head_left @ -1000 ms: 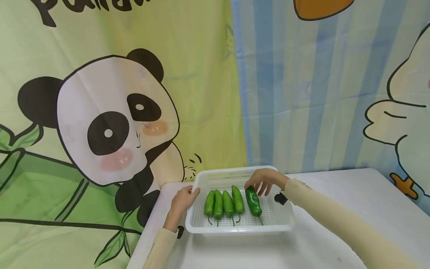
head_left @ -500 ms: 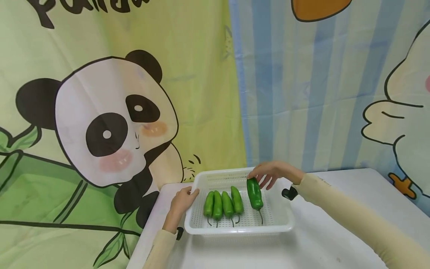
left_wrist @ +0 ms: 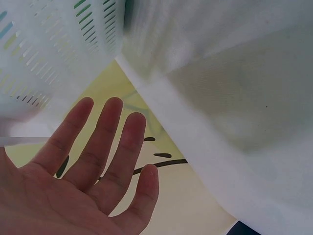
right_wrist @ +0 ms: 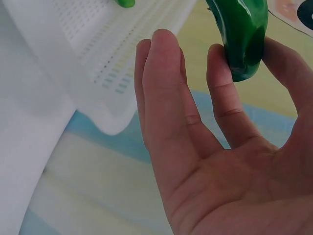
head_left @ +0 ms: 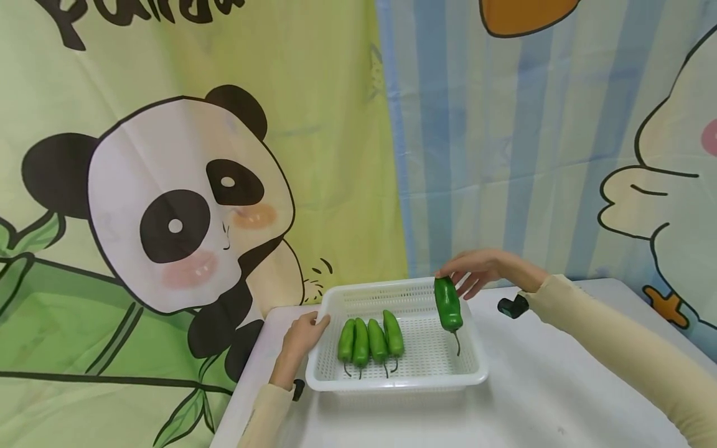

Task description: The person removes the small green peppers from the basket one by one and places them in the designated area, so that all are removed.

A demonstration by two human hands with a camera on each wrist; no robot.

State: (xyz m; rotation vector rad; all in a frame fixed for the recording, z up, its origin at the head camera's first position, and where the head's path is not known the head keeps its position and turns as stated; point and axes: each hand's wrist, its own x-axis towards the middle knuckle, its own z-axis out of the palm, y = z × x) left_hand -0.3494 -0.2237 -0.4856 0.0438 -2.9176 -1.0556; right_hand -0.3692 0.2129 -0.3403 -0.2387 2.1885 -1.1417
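My right hand [head_left: 486, 266] pinches a dark green chili pepper [head_left: 448, 306] by its blunt end between thumb and forefinger, and the pepper's thin stem hangs down. It is raised over the right side of a white plastic basket [head_left: 398, 383]. In the right wrist view the remaining fingers [right_wrist: 166, 83] stand straight, apart from the pepper [right_wrist: 243, 44]. At the basket's left rim is my left hand [head_left: 300, 336], its thumb toward the rim. The left wrist view has its fingers [left_wrist: 132, 142] spread and relaxed outside the slotted basket wall [left_wrist: 54, 54].
Several lighter green chili peppers [head_left: 378, 341] lie side by side in the basket's left half, stems toward me. A white-covered table [head_left: 538, 373] carries the basket. Behind it hangs a cloth [head_left: 347, 205] printed with a panda and blue stripes.
My right hand has lifted the dark green pepper from the basket floor and carried it up and to the right. The left hand stays at the left rim.
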